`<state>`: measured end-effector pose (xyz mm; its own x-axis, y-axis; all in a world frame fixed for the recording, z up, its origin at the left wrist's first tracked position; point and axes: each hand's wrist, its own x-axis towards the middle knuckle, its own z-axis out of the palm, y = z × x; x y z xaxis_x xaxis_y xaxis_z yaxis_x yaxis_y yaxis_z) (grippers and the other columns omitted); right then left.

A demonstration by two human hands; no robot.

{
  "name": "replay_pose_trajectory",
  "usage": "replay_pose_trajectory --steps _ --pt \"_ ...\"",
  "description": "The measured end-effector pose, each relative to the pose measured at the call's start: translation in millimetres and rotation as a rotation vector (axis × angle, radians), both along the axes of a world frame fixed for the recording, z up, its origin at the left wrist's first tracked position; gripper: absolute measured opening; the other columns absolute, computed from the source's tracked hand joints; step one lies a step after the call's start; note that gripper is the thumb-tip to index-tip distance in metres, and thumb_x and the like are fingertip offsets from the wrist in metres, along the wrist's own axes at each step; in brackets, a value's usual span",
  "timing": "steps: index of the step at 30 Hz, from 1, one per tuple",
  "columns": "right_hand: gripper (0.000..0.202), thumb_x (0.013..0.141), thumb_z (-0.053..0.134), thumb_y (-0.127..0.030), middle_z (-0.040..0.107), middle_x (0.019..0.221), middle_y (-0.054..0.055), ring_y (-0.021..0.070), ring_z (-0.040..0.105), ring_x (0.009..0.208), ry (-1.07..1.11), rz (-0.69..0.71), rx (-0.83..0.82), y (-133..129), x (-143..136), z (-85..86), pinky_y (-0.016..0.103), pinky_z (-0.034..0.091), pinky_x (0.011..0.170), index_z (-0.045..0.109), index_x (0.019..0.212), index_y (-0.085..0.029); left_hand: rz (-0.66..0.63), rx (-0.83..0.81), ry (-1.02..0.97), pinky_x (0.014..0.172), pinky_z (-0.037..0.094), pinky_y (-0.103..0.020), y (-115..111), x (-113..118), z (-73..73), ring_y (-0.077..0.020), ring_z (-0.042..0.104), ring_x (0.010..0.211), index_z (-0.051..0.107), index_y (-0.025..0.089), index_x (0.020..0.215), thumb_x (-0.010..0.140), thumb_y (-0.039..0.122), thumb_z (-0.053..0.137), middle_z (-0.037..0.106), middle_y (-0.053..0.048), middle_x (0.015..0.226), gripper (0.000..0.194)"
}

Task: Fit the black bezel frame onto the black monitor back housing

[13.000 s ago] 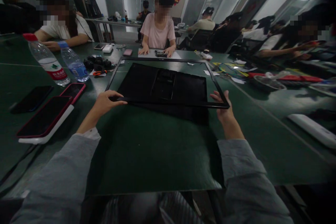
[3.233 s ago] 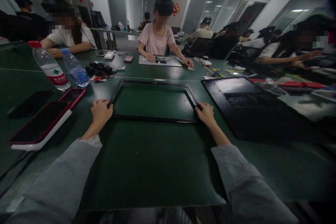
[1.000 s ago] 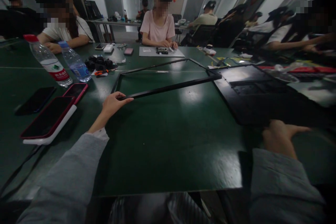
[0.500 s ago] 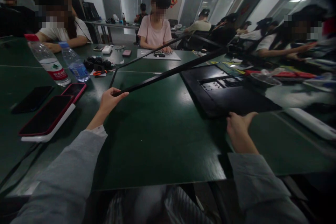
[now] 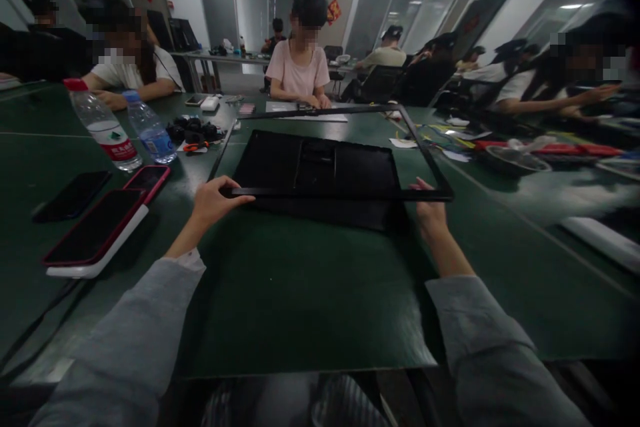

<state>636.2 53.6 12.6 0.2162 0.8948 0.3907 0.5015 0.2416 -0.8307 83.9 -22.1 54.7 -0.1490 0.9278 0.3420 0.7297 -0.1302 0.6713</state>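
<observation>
Both hands, left hand (image 5: 213, 199) and right hand (image 5: 429, 210), grip thin black frame (image 5: 345, 193) over black back panel (image 5: 320, 170). Bottles (image 5: 105, 127), phones (image 5: 93, 225) left on desk (image 5: 300, 293). Panel's near edge hidden.

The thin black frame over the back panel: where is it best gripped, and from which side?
Grip the frame on its near rail, close to the two near corners, coming from the near edge of the table. It is a thin, wide, open rectangle held over the black back panel, so one middle hold would likely let it twist. The left hand and right hand already hold there.
</observation>
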Motion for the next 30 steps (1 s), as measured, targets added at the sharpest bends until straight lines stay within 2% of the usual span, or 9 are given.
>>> replay_pose_trajectory --steps 3,4,6,9,13,16,25,27,30 --pt "0.089 0.095 0.022 -0.087 0.077 0.123 0.022 0.0376 0.073 0.123 0.251 0.120 -0.128 -2.9 -7.3 13.7 0.060 0.058 0.107 0.064 0.141 -0.024 -0.024 0.011 0.093 0.094 0.051 -0.047 -2.4 7.6 2.3 -0.0306 0.071 0.096 0.073 0.024 0.087 0.068 0.061 0.094 0.079 -0.007 0.098 0.046" --pt "0.088 0.094 0.022 -0.088 0.077 0.122 0.020 0.0374 0.073 0.122 0.279 0.183 -0.169 -5.9 -10.0 17.8 0.060 0.059 0.106 0.064 0.140 -0.026 -0.034 0.015 0.119 0.097 0.050 -0.049 -3.2 9.8 2.7 -0.0308 0.071 0.097 0.073 0.024 0.087 0.068 0.060 0.094 0.079 -0.007 0.098 0.046" --pt "0.075 0.092 0.044 -0.084 0.078 0.120 0.017 0.0367 0.074 0.119 0.244 0.207 -0.176 -10.9 -14.7 22.6 0.061 0.059 0.106 0.064 0.137 -0.028 -0.051 0.020 0.158 0.103 0.048 -0.052 -4.5 13.0 2.7 -0.0314 0.071 0.098 0.074 0.024 0.089 0.070 0.061 0.094 0.079 -0.008 0.101 0.046" --pt "0.060 0.087 0.067 -0.061 0.078 0.116 0.014 0.0361 0.072 0.117 0.011 0.103 -0.062 -10.3 -17.1 19.8 0.062 0.055 0.111 0.066 0.136 -0.025 -0.079 0.006 0.183 0.107 0.046 -0.056 -4.2 14.1 -1.1 -0.0329 0.071 0.103 0.076 0.024 0.093 0.074 0.059 0.092 0.080 -0.009 0.105 0.043" --pt "0.051 0.092 0.057 -0.044 0.075 0.119 0.017 0.0369 0.065 0.125 -0.378 -0.100 0.076 0.6 -9.8 3.6 0.065 0.045 0.119 0.070 0.135 -0.020 -0.252 -0.084 0.167 0.104 0.049 -0.052 0.1 11.2 -11.3 -0.0317 0.070 0.108 0.078 0.026 0.099 0.082 0.052 0.086 0.080 -0.008 0.110 0.032" --pt "0.057 0.091 0.056 -0.040 0.073 0.126 0.019 0.0376 0.061 0.131 -0.458 -0.172 0.095 7.5 -2.7 -9.3 0.064 0.045 0.120 0.068 0.143 -0.017 -0.315 -0.091 0.187 0.105 0.049 -0.050 3.2 10.2 -16.7 -0.0307 0.069 0.113 0.079 0.028 0.100 0.085 0.049 0.084 0.080 -0.007 0.114 0.027" --pt "0.064 0.089 0.059 -0.040 0.071 0.141 0.019 0.0375 0.065 0.133 -0.412 -0.116 0.033 22.2 3.5 -25.4 0.062 0.045 0.122 0.066 0.148 -0.017 -0.299 -0.085 0.237 0.116 0.040 -0.059 3.4 7.7 -19.2 -0.0341 0.061 0.130 0.081 0.029 0.100 0.089 0.055 0.081 0.077 -0.008 0.127 0.028" --pt "0.066 0.087 0.061 -0.042 0.071 0.142 0.018 0.0382 0.066 0.133 -0.366 -0.084 0.010 26.7 8.1 -29.8 0.062 0.047 0.120 0.065 0.149 -0.018 -0.241 -0.036 0.211 0.120 0.037 -0.060 6.8 3.1 -23.0 -0.0344 0.055 0.140 0.081 0.028 0.109 0.094 0.056 0.074 0.072 -0.009 0.140 0.032" --pt "0.070 0.085 0.064 -0.044 0.071 0.144 0.016 0.0396 0.066 0.135 -0.317 -0.055 -0.021 33.1 16.0 -36.2 0.063 0.048 0.120 0.064 0.150 -0.018 -0.012 0.040 0.070 0.122 0.039 -0.056 15.2 -4.6 -31.1 -0.0342 0.054 0.145 0.072 0.023 0.136 0.097 0.055 0.069 0.063 -0.016 0.153 0.051"
